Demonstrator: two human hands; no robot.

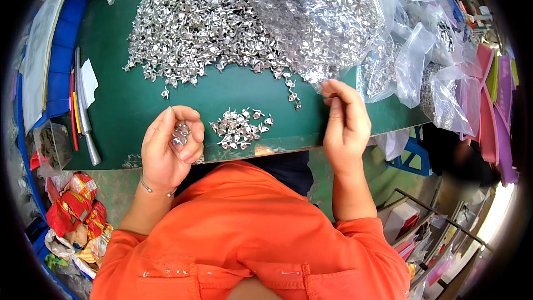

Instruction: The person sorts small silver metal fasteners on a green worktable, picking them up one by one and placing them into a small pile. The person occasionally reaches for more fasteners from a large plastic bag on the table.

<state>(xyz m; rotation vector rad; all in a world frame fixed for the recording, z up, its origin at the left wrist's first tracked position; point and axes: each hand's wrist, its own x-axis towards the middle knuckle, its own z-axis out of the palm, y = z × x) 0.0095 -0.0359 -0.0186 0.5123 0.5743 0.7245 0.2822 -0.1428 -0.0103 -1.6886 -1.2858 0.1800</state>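
A green-topped worktable [114, 128] fills the upper view, its near edge running just in front of the person's orange shirt [250, 216], with greenish floor beyond that edge on both sides. A strip of green surface shows between the big heap of small silver metal parts [189, 28] at the back and the small pile of the same parts [240, 129] near the front edge; more green lies left of the heap and between the small pile and the right hand [347, 128]. The left hand [166, 153], at the front edge just left of the small pile, has its fingers curled around a few parts [180, 135]. The right hand is raised with fingers bent, fingertips close to the lower corner of a clear plastic bag [316, 28] lying over the heap's right side; whether it grips anything I cannot tell. A single part [165, 93] and a short trail of parts [292, 90] jut into the strip. Bulging clear bags [415, 61] crowd the table's right side; on the left, a tapered silver rod [83, 100], a red stick [73, 114] and a blue bin [61, 61] line the border.
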